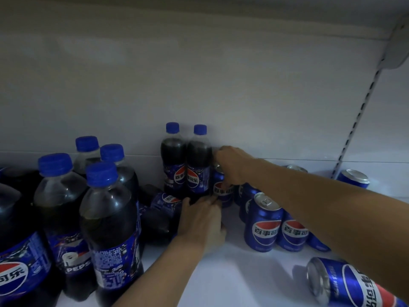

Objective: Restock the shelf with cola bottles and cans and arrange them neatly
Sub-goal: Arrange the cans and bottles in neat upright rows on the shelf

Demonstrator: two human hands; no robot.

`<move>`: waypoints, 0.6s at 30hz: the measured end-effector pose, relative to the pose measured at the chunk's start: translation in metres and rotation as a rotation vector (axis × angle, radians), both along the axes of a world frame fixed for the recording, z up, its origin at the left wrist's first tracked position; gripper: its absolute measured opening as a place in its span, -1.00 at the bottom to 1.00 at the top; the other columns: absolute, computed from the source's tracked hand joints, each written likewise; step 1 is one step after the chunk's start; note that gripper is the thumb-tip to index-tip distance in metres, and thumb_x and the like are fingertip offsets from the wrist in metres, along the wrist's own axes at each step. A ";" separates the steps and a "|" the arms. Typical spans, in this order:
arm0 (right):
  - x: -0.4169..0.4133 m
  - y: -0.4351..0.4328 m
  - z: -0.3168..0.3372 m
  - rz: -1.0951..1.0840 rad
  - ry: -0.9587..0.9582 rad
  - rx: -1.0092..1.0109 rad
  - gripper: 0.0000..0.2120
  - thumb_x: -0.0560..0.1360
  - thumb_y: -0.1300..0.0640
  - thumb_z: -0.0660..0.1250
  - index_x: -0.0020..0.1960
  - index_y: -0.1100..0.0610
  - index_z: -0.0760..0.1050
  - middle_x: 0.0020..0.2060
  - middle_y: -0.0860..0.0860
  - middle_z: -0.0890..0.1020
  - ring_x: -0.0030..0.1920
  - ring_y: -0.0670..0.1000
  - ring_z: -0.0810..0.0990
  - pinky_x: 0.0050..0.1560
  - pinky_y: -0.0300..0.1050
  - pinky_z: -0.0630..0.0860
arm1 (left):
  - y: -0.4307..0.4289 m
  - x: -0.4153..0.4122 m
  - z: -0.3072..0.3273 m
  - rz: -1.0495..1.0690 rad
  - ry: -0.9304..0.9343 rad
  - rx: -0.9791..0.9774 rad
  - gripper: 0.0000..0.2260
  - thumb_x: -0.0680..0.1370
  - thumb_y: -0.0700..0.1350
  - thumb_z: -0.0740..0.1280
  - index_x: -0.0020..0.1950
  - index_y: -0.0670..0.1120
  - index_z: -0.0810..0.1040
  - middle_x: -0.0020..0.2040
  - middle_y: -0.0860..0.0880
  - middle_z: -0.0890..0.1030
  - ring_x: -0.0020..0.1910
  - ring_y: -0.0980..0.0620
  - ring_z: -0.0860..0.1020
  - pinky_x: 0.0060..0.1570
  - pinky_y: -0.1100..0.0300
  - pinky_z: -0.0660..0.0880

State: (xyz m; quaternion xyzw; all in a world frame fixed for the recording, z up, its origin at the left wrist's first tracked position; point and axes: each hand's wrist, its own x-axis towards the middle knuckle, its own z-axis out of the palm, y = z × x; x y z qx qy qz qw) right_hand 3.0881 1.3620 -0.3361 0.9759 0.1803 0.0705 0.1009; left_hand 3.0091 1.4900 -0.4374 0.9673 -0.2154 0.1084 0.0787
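Two small cola bottles (188, 165) with blue caps stand upright against the back wall of the white shelf (232, 273). My right hand (232, 167) reaches in from the right and grips the top of a blue cola can (221, 191) right beside them. My left hand (203, 218) lies low in front, its fingers touching the base of the right bottle and the can. A small bottle (161, 207) lies on its side to the left of that hand.
Large cola bottles (110, 218) stand crowded at the left front. Upright cans (263, 224) cluster under my right forearm. One can (345, 284) lies on its side at the front right, another (354, 178) stands at the far right by the slotted upright.
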 end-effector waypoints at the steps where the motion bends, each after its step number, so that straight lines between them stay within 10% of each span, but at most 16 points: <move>1: -0.001 -0.001 0.001 0.001 0.005 -0.013 -0.45 0.30 0.00 0.63 0.20 0.15 0.54 0.11 0.10 0.59 0.04 0.11 0.60 0.06 0.00 0.60 | 0.000 0.000 0.000 -0.010 0.003 0.012 -0.55 0.52 0.02 0.30 0.42 0.02 0.43 0.47 0.09 0.40 0.45 0.06 0.34 0.36 -0.13 0.25; 10: -0.004 -0.005 0.006 -0.002 0.019 -0.017 -0.36 0.31 -0.02 0.63 0.31 0.04 0.47 0.18 0.06 0.60 0.12 0.12 0.61 0.09 0.07 0.61 | 0.001 0.002 0.003 -0.037 0.057 0.031 -0.52 0.46 0.05 0.31 0.39 0.04 0.44 0.40 0.09 0.44 0.42 0.04 0.36 0.34 -0.21 0.26; 18: -0.097 -0.051 0.031 0.053 -0.204 0.494 -0.55 0.48 -0.12 0.48 0.31 -0.03 0.51 0.15 -0.01 0.59 0.05 -0.04 0.55 0.09 -0.06 0.54 | -0.006 -0.026 0.033 -0.085 -0.079 -0.275 -0.79 0.53 -0.05 0.30 0.15 -0.01 0.56 0.20 0.04 0.56 0.14 -0.05 0.58 0.11 0.03 0.52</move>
